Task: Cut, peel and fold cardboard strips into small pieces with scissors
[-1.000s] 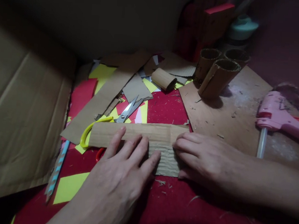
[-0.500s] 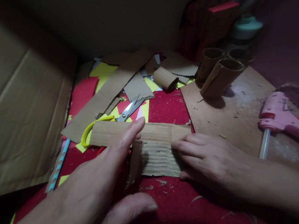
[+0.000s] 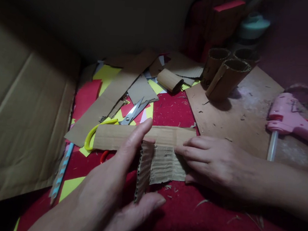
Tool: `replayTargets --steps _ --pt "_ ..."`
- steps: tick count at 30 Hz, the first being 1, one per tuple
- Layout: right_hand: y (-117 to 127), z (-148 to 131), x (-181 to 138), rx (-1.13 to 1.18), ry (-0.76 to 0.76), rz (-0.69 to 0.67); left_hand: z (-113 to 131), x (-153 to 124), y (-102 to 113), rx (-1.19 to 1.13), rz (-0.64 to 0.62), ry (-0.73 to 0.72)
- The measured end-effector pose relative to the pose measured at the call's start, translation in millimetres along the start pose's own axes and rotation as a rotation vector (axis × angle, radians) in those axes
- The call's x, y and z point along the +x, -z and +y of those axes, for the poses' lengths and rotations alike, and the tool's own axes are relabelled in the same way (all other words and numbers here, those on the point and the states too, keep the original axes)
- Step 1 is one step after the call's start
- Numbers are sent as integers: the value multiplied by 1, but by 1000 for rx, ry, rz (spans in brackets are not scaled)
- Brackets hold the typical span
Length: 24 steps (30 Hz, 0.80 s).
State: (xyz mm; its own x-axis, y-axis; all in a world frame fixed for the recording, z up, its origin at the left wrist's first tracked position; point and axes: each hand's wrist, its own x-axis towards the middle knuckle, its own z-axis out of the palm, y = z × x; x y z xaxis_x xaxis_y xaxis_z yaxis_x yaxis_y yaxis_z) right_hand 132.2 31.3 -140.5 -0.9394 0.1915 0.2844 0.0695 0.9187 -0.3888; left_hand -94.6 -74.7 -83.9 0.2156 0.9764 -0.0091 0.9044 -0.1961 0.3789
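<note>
A small corrugated cardboard piece [image 3: 161,166] with ridges lies in front of me, its left flap [image 3: 144,170] bent upward. My left hand [image 3: 111,173] spans this flap, fingers at its far edge and thumb by its near edge. My right hand [image 3: 214,162] holds the right side of the same piece, fingertips pressed on it. Just behind lies a flat cardboard strip [image 3: 165,135]. Scissors [image 3: 128,118] with a yellow handle rest partly under that strip, blades pointing away.
Cardboard and coloured paper scraps [image 3: 142,89] cover the back left. Several cardboard tubes [image 3: 227,80] stand on a brown board [image 3: 213,117]. A pink glue gun [image 3: 286,114] is at right. A blue patterned pencil [image 3: 62,174] lies beside the large cardboard panel [image 3: 21,118] on the left.
The left flap of the corrugated piece has swung further up and now shows its ridged face and cut edge. My left hand has shifted slightly right; my right hand stays nearly in place.
</note>
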Motion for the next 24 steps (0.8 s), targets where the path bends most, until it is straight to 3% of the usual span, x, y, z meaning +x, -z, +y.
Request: replayTargets --steps 5,15,24 --pt "-4 2 -1 -18 31 18 7 7 -11 -70 37 6" --pt "-5 1 -2 -41 41 29 8 5 -18 -96 -91 -83" --pt "-7 2 0 -27 39 40 8 9 -18 -79 -120 -53"
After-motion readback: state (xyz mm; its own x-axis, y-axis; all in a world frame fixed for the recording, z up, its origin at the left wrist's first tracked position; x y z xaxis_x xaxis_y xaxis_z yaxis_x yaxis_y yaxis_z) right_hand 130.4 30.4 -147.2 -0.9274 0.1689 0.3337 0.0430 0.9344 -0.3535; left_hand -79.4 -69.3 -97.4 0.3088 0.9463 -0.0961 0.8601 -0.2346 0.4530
